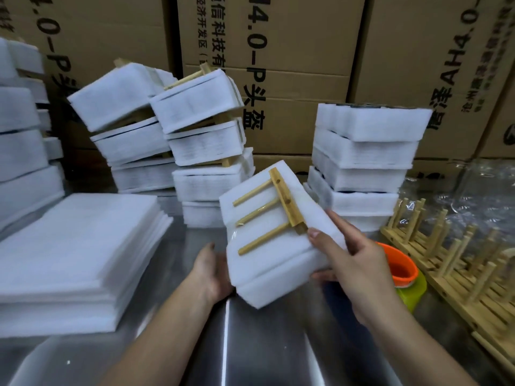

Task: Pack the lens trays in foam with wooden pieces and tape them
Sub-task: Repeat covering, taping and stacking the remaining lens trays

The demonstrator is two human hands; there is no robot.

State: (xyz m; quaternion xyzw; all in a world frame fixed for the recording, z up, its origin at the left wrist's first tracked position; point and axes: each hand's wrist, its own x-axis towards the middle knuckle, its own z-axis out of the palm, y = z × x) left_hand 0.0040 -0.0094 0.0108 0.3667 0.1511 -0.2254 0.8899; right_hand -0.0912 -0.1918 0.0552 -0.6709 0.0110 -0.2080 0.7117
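While the right hand [354,263] clamps the white foam-wrapped block [267,274] from its right side, thumb on top just beside the end of the pale wooden comb-shaped piece [287,201] and fingers wrapped beneath, the left hand [211,271] cups the lower left side. Its fingers are hidden behind the foam, and both hands are grasping the block.

The block hangs tilted above the middle of the shiny steel tabletop [250,344], the comb's 1 bar and 3 dowels facing up. I'd say that keeps the wood pinned flat for taping, and a glint across the dowels may be clear tape. Both forearms reach in from the near edge.

A pile of flat white foam sheets [78,246] sits at the left edge, finished blocks [362,146] are stacked along the far edge, and bare wooden racks [446,246] lie at the right edge.
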